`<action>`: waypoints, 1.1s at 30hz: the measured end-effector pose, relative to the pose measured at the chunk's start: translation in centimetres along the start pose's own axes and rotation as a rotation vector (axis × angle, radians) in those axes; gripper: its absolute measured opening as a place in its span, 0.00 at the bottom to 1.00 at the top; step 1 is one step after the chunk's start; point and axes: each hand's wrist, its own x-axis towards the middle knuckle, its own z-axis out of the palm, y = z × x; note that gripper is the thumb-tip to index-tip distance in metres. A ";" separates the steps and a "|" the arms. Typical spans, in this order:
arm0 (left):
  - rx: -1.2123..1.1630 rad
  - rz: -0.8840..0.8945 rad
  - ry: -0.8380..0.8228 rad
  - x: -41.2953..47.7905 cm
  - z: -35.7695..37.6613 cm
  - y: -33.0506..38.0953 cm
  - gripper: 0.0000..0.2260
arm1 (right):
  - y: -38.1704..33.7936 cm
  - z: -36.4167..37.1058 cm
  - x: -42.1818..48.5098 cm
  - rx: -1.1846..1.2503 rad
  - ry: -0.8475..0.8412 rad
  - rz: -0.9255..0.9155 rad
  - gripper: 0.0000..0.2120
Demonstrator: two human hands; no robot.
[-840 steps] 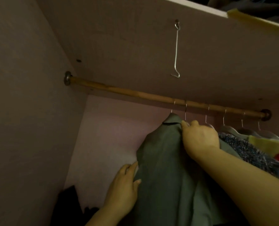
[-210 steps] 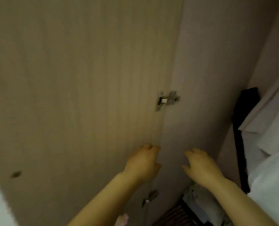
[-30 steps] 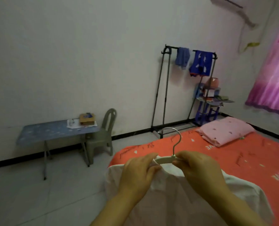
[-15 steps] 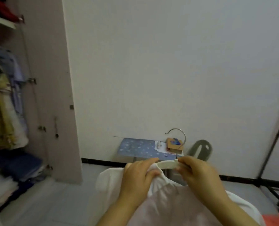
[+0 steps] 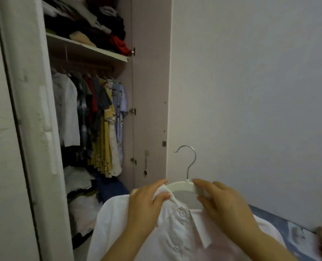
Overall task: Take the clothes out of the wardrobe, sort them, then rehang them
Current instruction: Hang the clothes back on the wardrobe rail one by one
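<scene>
Left of frame, the wardrobe door (image 5: pixel 15 129) stands open; blue counter (image 5: pixel 269 213) low right, partly behind the shirt. White collared shirt (image 5: pixel 175 232) on white hanger (image 5: pixel 184 186), metal hook upright, held before the wardrobe (image 5: pixel 150 91). Left hand (image 5: pixel 147 208) fingers pinch collar fabric; right hand (image 5: pixel 226 204) fingers curl round the hanger. Hanging clothes (image 5: pixel 100 119) fill the rail; the shelf (image 5: pixel 85 48) holds piled garments (image 5: pixel 92 21).

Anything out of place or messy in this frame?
Yes: on the wardrobe's top shelf, clothes lie in a loose unfolded heap, a red garment slumping at the front edge. The white shirt on the hanger looks fine.
</scene>
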 end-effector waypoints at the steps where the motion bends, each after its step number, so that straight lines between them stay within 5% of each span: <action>1: 0.009 -0.015 0.023 1.5 0.1 -1.4 0.12 | 0.4 1.5 1.8 -0.001 0.003 -0.026 0.20; 18: 0.152 -0.140 0.202 27.7 -2.0 -22.7 0.13 | 2.0 25.1 32.2 0.078 0.006 -0.329 0.18; 33: 0.476 -0.395 0.630 44.0 -10.9 -38.0 0.18 | -6.5 42.2 57.1 0.271 -0.104 -0.703 0.22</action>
